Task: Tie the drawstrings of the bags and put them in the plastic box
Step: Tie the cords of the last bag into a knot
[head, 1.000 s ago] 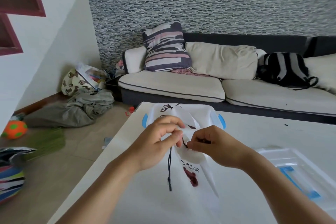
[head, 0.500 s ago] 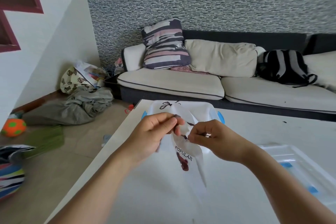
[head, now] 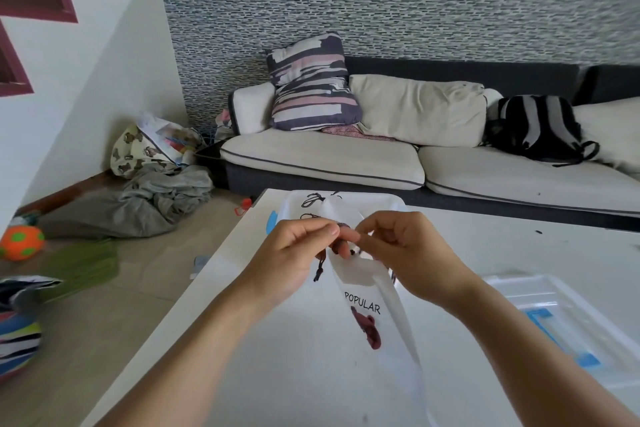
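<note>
at frame centre my left hand (head: 294, 253) and right hand (head: 405, 253) both pinched the black drawstring (head: 319, 269) atop the white bag (head: 367, 308), which hung lengthwise toward lower right.

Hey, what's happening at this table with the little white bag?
A person is working the dark drawstring of a small white bag printed POPULAR, held up over the white table. The left hand and right hand both pinch the cord at the bag's mouth, and the knot does not look finished. Just beyond them sits the clear plastic box with blue clips, with other tied bags already inside. Its clear lid lies to the right.
</note>
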`<act>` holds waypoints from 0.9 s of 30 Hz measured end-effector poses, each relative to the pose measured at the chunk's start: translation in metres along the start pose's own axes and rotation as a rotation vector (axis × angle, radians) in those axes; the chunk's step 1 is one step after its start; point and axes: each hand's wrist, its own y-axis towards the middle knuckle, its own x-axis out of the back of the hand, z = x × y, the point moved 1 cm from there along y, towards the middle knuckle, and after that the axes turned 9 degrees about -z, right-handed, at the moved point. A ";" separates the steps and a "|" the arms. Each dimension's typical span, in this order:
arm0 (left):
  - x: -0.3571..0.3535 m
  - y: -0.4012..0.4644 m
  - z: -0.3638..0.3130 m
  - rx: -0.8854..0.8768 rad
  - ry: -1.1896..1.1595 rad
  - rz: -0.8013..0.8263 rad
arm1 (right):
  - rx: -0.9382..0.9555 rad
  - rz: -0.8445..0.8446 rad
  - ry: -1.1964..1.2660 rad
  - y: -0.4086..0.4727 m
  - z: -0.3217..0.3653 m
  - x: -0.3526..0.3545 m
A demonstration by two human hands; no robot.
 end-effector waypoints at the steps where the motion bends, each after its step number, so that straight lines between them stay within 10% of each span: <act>1: 0.000 0.000 0.000 -0.009 0.019 -0.001 | 0.004 -0.006 0.016 0.001 0.002 0.000; 11: -0.002 -0.005 -0.006 0.028 -0.023 0.122 | 0.088 0.137 0.094 -0.001 0.012 -0.002; 22: -0.013 -0.006 -0.002 0.141 -0.243 0.126 | -0.312 -0.030 0.552 -0.002 0.012 -0.001; 27: -0.006 -0.003 0.003 0.168 -0.243 0.067 | -0.212 0.113 0.369 -0.001 0.013 0.010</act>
